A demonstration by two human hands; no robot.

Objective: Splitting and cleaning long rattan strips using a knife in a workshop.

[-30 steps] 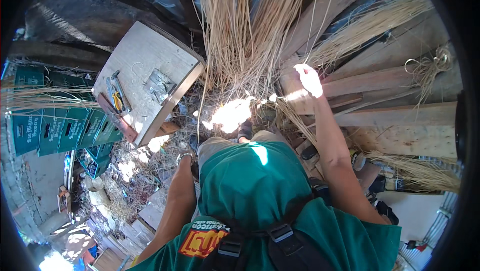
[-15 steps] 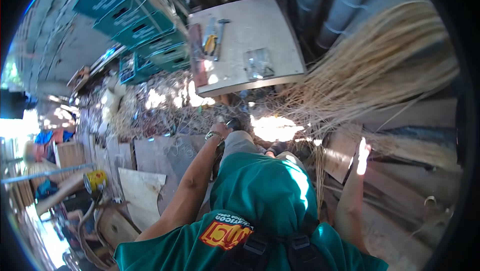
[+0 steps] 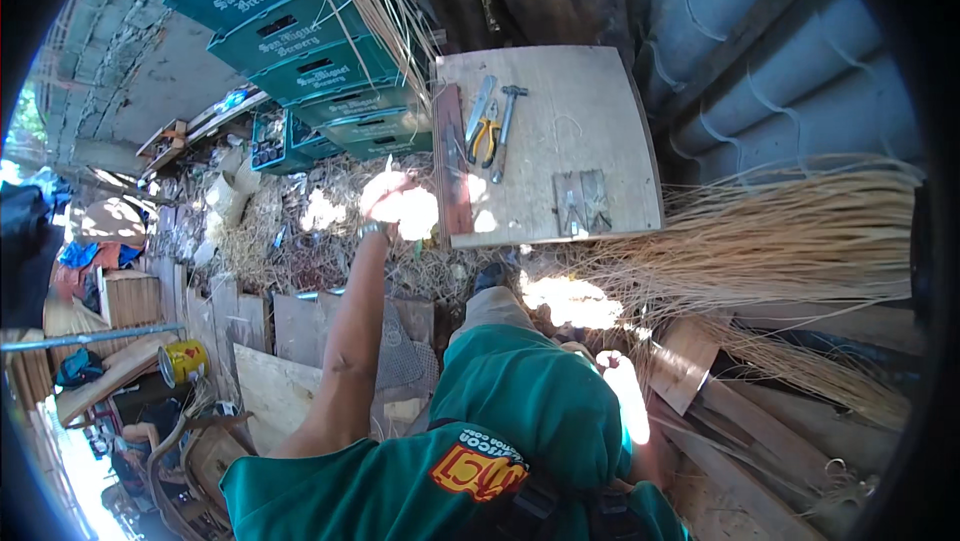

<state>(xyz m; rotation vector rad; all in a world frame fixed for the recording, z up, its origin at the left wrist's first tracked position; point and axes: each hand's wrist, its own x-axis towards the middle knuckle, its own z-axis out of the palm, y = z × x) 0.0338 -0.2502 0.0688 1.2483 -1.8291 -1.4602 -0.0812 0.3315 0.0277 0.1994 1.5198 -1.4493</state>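
My left hand (image 3: 388, 199) is stretched out at the near left edge of a pale wooden board (image 3: 590, 101), close to a reddish wooden strip (image 3: 452, 173). Sun glare washes the hand out, so its grip is unclear. On the board lie yellow-handled pliers (image 3: 484, 138), a hammer (image 3: 506, 124) and a flat metal piece (image 3: 580, 203). My right hand (image 3: 622, 386) sits low beside my green-clad knee (image 3: 520, 391), also overexposed, next to wooden planks (image 3: 690, 366). A thick bundle of pale straw-like strips (image 3: 790, 241) lies to the right.
Stacked green crates (image 3: 300, 51) stand left of the board, with more strips leaning over them. Straw litter (image 3: 300, 241) covers the ground. Wooden panels (image 3: 290, 341) and a yellow can (image 3: 183, 361) lie at the left. Corrugated sheet (image 3: 760, 51) rises behind.
The view has swung toward the board. My left arm has stretched out to the board's edge. My right hand has come down from the hanging strips to beside my knee.
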